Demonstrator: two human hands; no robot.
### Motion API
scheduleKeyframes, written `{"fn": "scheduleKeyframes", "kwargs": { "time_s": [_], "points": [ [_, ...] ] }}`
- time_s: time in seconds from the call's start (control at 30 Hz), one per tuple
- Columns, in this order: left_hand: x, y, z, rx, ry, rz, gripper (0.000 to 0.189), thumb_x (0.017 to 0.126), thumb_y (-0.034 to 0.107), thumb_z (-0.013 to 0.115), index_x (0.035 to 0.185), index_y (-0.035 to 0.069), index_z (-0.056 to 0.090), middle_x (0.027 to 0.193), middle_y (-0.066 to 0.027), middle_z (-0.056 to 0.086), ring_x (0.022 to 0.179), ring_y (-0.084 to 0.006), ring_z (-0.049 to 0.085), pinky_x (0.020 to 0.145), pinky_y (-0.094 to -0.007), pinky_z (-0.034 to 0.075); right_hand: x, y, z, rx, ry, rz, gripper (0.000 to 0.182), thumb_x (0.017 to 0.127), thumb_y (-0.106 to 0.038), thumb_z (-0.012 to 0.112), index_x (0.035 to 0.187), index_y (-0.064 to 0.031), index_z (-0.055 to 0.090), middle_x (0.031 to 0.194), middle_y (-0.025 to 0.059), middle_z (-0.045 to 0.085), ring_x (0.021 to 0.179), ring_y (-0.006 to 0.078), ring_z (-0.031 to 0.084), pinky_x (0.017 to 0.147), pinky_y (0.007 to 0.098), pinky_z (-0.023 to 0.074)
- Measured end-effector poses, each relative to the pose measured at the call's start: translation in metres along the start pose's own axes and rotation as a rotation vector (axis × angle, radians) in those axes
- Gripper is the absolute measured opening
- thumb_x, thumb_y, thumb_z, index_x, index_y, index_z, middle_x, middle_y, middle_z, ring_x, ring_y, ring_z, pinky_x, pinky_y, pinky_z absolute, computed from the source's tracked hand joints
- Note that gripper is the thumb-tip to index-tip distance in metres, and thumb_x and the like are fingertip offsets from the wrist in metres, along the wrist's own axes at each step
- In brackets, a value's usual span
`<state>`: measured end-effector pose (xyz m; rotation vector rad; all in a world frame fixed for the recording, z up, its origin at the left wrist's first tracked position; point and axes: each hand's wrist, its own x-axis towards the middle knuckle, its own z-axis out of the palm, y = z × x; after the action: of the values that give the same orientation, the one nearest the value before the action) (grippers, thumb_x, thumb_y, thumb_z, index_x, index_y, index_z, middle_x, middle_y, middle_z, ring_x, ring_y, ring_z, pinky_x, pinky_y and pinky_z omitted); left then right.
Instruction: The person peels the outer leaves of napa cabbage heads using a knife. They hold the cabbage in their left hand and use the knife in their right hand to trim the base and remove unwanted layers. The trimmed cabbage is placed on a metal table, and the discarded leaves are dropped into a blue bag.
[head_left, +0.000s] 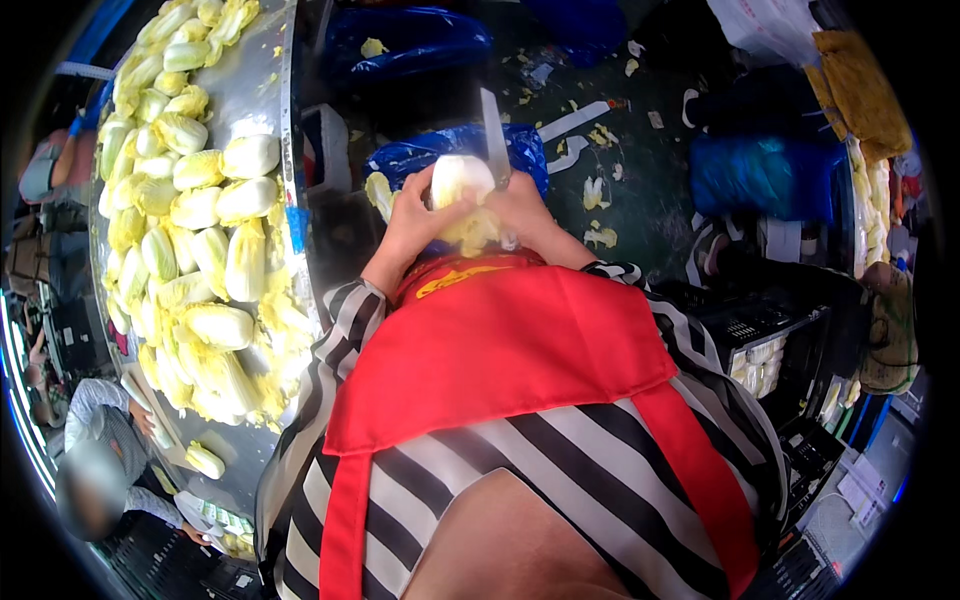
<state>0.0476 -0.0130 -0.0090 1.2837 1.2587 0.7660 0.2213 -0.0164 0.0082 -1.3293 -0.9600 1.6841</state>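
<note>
A napa cabbage (461, 182) with its white base facing away from me is held over my lap. My left hand (409, 221) is wrapped around its left side. My right hand (521, 210) holds a knife (493, 135), its broad blade pointing away from me, while the thumb side rests against the cabbage. Part of the knife's handle is hidden in the fingers. Beyond the hands lies a blue plastic bag (450, 139), with a loose yellow leaf (380, 195) at its left edge.
A metal table (259, 97) at the left bears many napa cabbages (196, 208). A co-worker (105, 442) is at its near end. Leaf scraps (595, 193) litter the dark floor. Black crates (772, 322) and another person's leg (787, 274) are at the right.
</note>
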Motion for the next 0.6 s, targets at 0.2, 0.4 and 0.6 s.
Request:
{"fn": "scheduleKeyframes", "kwargs": {
  "time_s": [0.2, 0.4, 0.6],
  "points": [
    [-0.002, 0.018, -0.002, -0.148, -0.069, 0.019, 0.059, 0.076, 0.019, 0.075, 0.126, 0.000, 0.050, 0.114, -0.0088, 0.059, 0.103, -0.0162, 0.057, 0.089, -0.0281, 0.045, 0.008, 0.003, -0.011, -0.169, -0.058, -0.142, 0.034, 0.075, -0.009, 0.068, 0.106, 0.0008, 0.061, 0.096, 0.0094, 0.066, 0.087, 0.0157, 0.063, 0.077, 0.0284, 0.0487],
    [-0.007, 0.022, -0.011, -0.436, -0.213, -0.145, 0.051, 0.085, 0.022, 0.066, 0.129, 0.000, 0.049, 0.116, -0.0067, 0.059, 0.103, -0.0136, 0.056, 0.090, -0.0268, 0.043, 0.012, -0.002, -0.007, -0.142, 0.004, -0.178, 0.034, 0.075, -0.006, 0.066, 0.108, 0.0010, 0.060, 0.094, 0.0086, 0.066, 0.087, 0.0153, 0.063, 0.077, 0.0281, 0.0484],
    [-0.007, 0.024, -0.011, -0.229, -0.086, -0.037, 0.063, 0.083, 0.025, 0.067, 0.136, 0.002, 0.040, 0.124, -0.0111, 0.053, 0.109, -0.0193, 0.053, 0.095, -0.0298, 0.040, 0.016, 0.002, -0.004, 0.066, -0.070, -0.151, 0.038, 0.075, -0.003, 0.066, 0.111, 0.0024, 0.058, 0.100, 0.0098, 0.064, 0.091, 0.0176, 0.062, 0.079, 0.0285, 0.0487]
  ]
}}
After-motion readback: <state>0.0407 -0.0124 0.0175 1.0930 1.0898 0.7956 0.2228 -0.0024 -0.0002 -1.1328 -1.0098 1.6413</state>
